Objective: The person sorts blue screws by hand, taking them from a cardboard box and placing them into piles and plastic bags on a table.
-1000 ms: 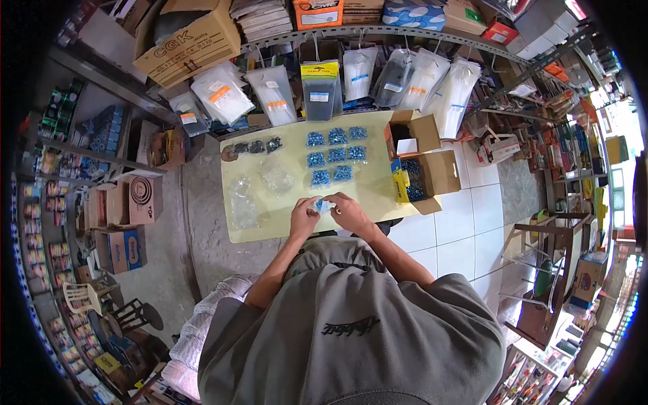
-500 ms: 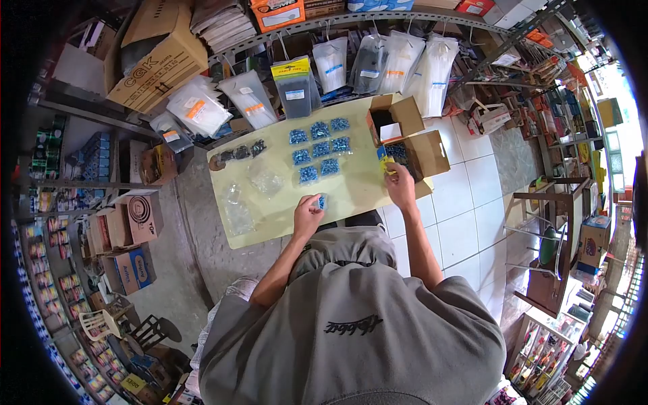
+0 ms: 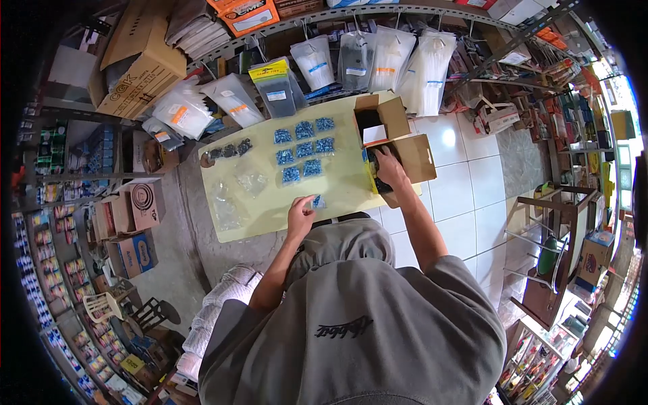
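Observation:
At the near edge of the pale yellow table [image 3: 344, 189], my left hand [image 3: 301, 214] pinches a small clear bag of blue pieces [image 3: 317, 202]. My right hand [image 3: 393, 167] reaches into the nearer open cardboard box [image 3: 416, 158], over dark contents; its fingertips are partly hidden there. Several bags of blue pieces [image 3: 304, 148] lie in rows at the middle of the table. Clear empty-looking bags [image 3: 251, 181] lie to the left, with small dark bags [image 3: 229, 150] behind them. Beside the nearer box stands a second open box [image 3: 368, 120] with a white card.
Packs of cable ties [image 3: 276, 89] hang from a metal rack behind the table. A large carton [image 3: 140, 77] sits at the upper left. Stocked shelves line both sides, and a wooden table frame [image 3: 557, 260] stands at the right on the tiled floor [image 3: 466, 196].
My right hand has moved from the yellow-and-blue item at the box's left edge into the nearer box. My left hand still holds the small bag. The view has shifted slightly.

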### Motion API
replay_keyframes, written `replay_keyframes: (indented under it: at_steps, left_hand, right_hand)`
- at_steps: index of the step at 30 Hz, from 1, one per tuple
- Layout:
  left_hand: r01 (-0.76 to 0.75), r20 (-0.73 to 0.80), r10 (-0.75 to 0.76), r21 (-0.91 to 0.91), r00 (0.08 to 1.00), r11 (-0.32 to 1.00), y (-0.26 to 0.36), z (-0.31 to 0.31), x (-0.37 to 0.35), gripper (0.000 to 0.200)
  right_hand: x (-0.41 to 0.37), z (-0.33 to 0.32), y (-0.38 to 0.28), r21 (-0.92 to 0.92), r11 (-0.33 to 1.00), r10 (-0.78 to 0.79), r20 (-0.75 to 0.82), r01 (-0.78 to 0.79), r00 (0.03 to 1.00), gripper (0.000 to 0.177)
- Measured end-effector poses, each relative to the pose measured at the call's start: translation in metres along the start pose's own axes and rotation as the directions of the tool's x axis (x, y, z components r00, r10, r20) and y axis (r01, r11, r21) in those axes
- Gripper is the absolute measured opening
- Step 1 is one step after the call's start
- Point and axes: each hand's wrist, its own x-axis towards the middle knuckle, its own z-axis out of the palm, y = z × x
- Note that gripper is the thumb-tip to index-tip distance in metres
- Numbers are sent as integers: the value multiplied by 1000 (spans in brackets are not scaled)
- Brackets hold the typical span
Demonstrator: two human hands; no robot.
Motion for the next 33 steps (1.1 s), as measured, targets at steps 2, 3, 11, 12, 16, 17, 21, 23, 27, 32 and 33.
replay_keyframes:
  at_steps: [2, 3, 11, 12, 16, 17, 21, 23, 27, 32, 33]
  left_hand:
    - [4, -52, -2, 32, 999, 999, -4, 3, -2, 41]
    - [10, -55, -8, 34, 998, 999, -2, 4, -3, 41]
    - [-3, -163, 15, 74, 986, 997, -2, 13, 3, 41]
    - [-2, -166, 15, 73, 986, 997, -1, 13, 3, 41]
    - [63, -126, -51, 89, 991, 994, -1, 14, 5, 38]
    - [61, -122, -51, 78, 991, 995, -2, 14, 6, 36]
    - [113, -141, -106, 42, 984, 993, 2, 12, 12, 28]
    - [123, -130, -117, 38, 985, 992, 5, 7, 16, 21]
    - [109, -109, -105, 27, 988, 994, 4, 4, 19, 19]
    - [127, -58, -128, -23, 990, 992, -2, 4, 18, 21]
    - [128, -58, -129, -26, 990, 991, -4, 5, 18, 21]
  right_hand:
    - [0, -4, -5, -143, 990, -10, 23, 14, 1000, 60]
    - [0, -2, -3, -140, 990, -13, 29, 16, 1000, 60]
    - [22, 16, 27, -240, 958, -126, 139, 157, 982, 35]
    - [23, 15, 26, -216, 968, -102, 110, 124, 989, 32]
    - [21, 12, 29, -176, 976, -112, 97, 128, 989, 25]
    - [20, 11, 31, -126, 975, -179, 27, 181, 984, 24]
    - [11, 6, 24, 82, 995, -57, -77, 64, 995, 26]
    - [5, -10, 11, 183, 982, 41, 4, -41, 999, 26]
    - [0, -12, 12, 436, 860, 222, 148, -265, 964, 25]
    - [-15, -45, -17, 863, 338, 254, 301, -376, 919, 12]
    - [-17, -48, -17, 922, 202, 232, 282, -330, 931, 12]
